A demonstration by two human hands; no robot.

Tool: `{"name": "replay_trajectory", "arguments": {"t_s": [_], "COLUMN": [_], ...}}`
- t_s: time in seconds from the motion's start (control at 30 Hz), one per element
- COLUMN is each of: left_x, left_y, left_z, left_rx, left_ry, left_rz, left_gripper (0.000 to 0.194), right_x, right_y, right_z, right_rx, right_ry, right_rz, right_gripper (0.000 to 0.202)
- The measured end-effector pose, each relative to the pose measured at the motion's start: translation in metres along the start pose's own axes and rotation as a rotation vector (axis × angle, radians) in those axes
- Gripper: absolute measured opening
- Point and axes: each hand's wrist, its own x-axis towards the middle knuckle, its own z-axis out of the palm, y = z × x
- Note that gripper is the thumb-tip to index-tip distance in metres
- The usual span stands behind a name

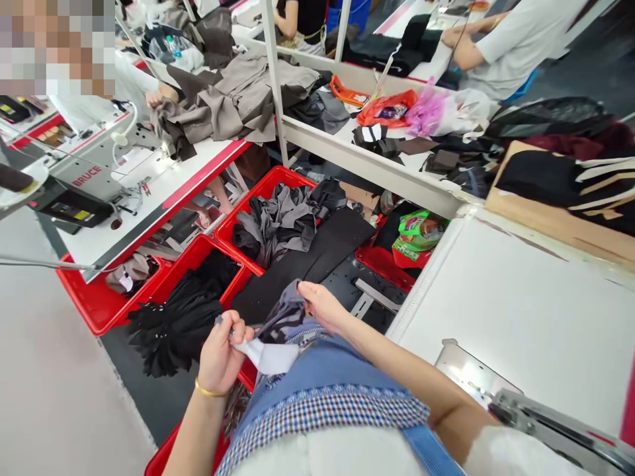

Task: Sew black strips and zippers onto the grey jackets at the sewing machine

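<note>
Left hand [221, 354] clenched one end of a dark grey fabric piece [286, 309], white material [276, 358] hanging just beside, and right hand [321, 305] pinched the other in front of a check-trimmed blue apron [342, 370]. At far left, a BRUCE sewing machine [86, 173] stood on a red-edged desk [206, 168]; next, black cloth [181, 311] bunched near a red bin [238, 256] heaped with grey garment pieces [284, 221]; at right, a white desk [526, 284] bore a shiny metal plate [473, 375].

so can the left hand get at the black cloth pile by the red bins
Probably yes, with a reach down: nothing visible lies between the left hand and the black cloth pile, though that hand is gripping greyish cloth and may need to release it first.
</note>
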Motion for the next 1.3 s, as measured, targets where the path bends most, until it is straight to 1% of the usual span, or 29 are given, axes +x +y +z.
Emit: {"name": "replay_trajectory", "arguments": {"t_s": [0.07,0.17,0.23,0.27,0.33,0.37,0.4,0.47,0.5,0.57,0.63,0.67,0.73,0.8,0.9,0.97,1.03,1.1,1.13,1.17,1.23,1.27,1.3], "left_x": [0.001,0.005,0.008,0.010,0.016,0.020,0.025,0.038,0.045,0.059,0.070,0.073,0.076,0.076,0.074,0.073,0.069,0.064,0.061,0.058,0.053,0.053,0.053], "left_y": [-0.008,-0.015,-0.013,-0.011,-0.004,-0.001,0.002,0.005,0.004,0.000,-0.007,-0.011,-0.017,-0.021,-0.022,-0.021,-0.021,-0.020,-0.020,-0.021,-0.021,-0.020,-0.018], "left_z": [0.003,0.007,0.008,0.008,0.004,0.001,-0.002,-0.010,-0.013,-0.017,-0.016,-0.015,-0.012,-0.013,-0.021,-0.033,-0.048,-0.062,-0.068,-0.071,-0.073,-0.072,-0.071], "left_rx": [0.113,0.224,0.203,0.170,0.121,0.145,0.215,0.486,0.652,0.934,1.094,1.122,1.118,1.076,1.045,1.071,1.128,1.181,1.202,1.222,1.257,1.275,1.294], "left_ry": [0.073,0.152,0.126,0.097,0.033,0.005,-0.016,-0.054,-0.097,-0.221,-0.383,-0.463,-0.588,-0.650,-0.642,-0.590,-0.476,-0.368,-0.345,-0.358,-0.448,-0.495,-0.531], "left_rz": [0.055,0.248,0.338,0.347,0.287,0.218,0.143,0.022,-0.015,-0.039,-0.071,-0.085,-0.078,-0.031,0.034,0.050,0.050,0.043,0.036,0.030,0.039,0.054,0.074], "left_gripper": [0.023,0.024,0.022,0.021,0.021,0.022,0.024,0.030,0.034,0.044,0.053,0.053,0.044,0.040,0.040,0.041,0.044,0.046,0.047,0.046,0.045,0.045,0.045], "right_x": [0.010,0.020,0.023,0.024,0.026,0.026,0.026,0.027,0.027,0.028,0.030,0.031,0.034,0.039,0.049,0.056,0.058,0.056,0.054,0.052,0.048,0.047,0.046], "right_y": [-0.007,-0.015,-0.020,-0.023,-0.026,-0.027,-0.028,-0.029,-0.030,-0.032,-0.035,-0.037,-0.038,-0.035,-0.024,-0.019,-0.021,-0.031,-0.039,-0.047,-0.062,-0.069,-0.074], "right_z": [-0.005,-0.004,-0.003,-0.003,-0.005,-0.006,-0.006,-0.005,-0.003,0.001,0.006,0.008,0.011,0.014,0.019,0.019,0.010,-0.010,-0.024,-0.038,-0.063,-0.071,-0.074], "right_rx": [0.076,0.201,0.276,0.305,0.336,0.346,0.334,0.205,0.102,-0.095,-0.165,-0.154,-0.106,-0.053,0.006,0.025,0.028,0.009,-0.011,-0.040,-0.124,-0.176,-0.222], "right_ry": [0.054,0.111,0.117,0.114,0.125,0.139,0.166,0.245,0.277,0.297,0.271,0.262,0.280,0.331,0.447,0.528,0.631,0.763,0.832,0.896,1.002,1.037,1.065], "right_rz": [-0.010,-0.026,-0.013,-0.001,0.017,0.023,0.019,-0.025,-0.056,-0.098,-0.087,-0.069,-0.042,-0.031,-0.034,-0.044,-0.075,-0.129,-0.161,-0.190,-0.247,-0.269,-0.290], "right_gripper": [0.041,0.033,0.033,0.034,0.035,0.035,0.036,0.040,0.042,0.043,0.042,0.041,0.041,0.042,0.042,0.041,0.039,0.037,0.036,0.034,0.032,0.031,0.029]}}
